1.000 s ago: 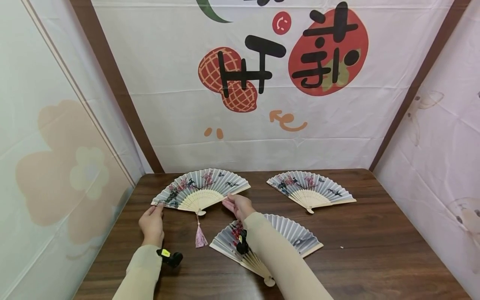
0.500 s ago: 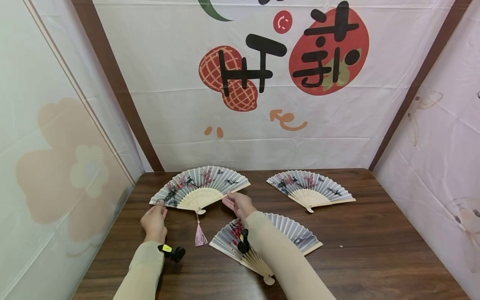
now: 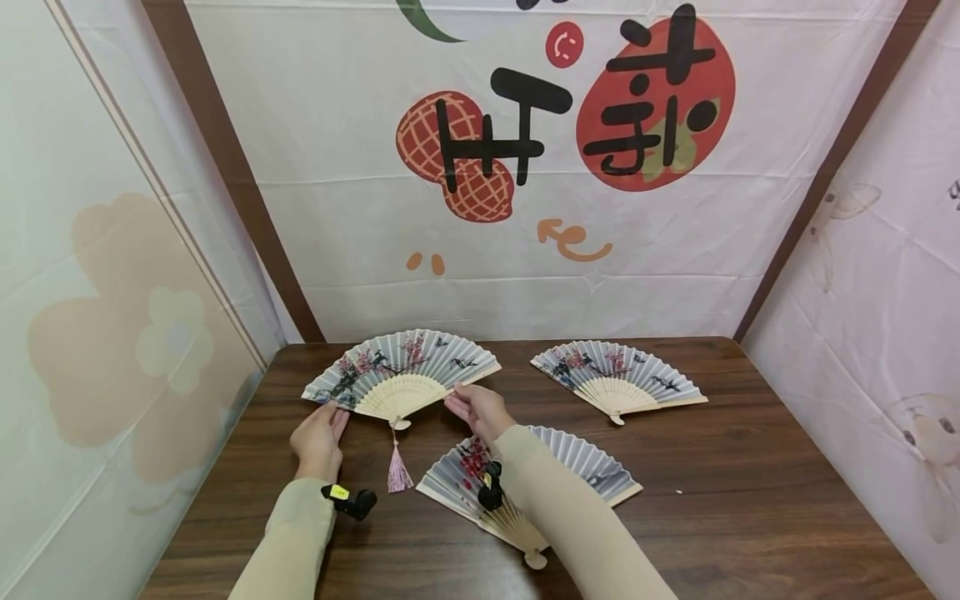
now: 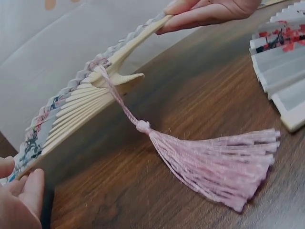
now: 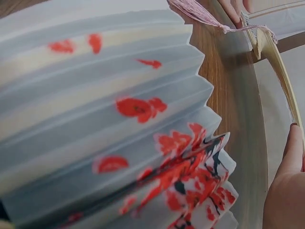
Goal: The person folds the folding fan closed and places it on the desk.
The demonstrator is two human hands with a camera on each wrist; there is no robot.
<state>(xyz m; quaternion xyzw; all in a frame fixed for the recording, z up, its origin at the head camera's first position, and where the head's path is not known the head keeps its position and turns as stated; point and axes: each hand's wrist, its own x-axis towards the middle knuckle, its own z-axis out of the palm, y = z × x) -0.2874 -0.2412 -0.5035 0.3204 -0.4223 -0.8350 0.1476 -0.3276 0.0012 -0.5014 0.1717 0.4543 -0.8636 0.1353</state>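
An unfolded paper fan (image 3: 405, 375) with a pink tassel (image 3: 398, 475) lies at the back left of the wooden table (image 3: 750, 483). My right hand (image 3: 457, 405) pinches the fan's right guard stick, which the left wrist view shows between its fingers (image 4: 205, 12). My left hand (image 3: 330, 417) lies by the fan's left end with fingers straight, holding nothing; I cannot tell if it touches the paper. In the left wrist view those fingers (image 4: 26, 193) sit just below the fan's ribs (image 4: 71, 114), and the tassel (image 4: 209, 162) trails across the wood.
A second open fan (image 3: 618, 382) lies at the back right. A third fan (image 3: 585, 467) lies under my right forearm, filling the right wrist view (image 5: 105, 119). White printed cloth walls close the table's back and sides.
My left hand has slid a little to the right, off the fan's left tip. The fan's left end has shifted slightly. My right hand keeps its pinch.
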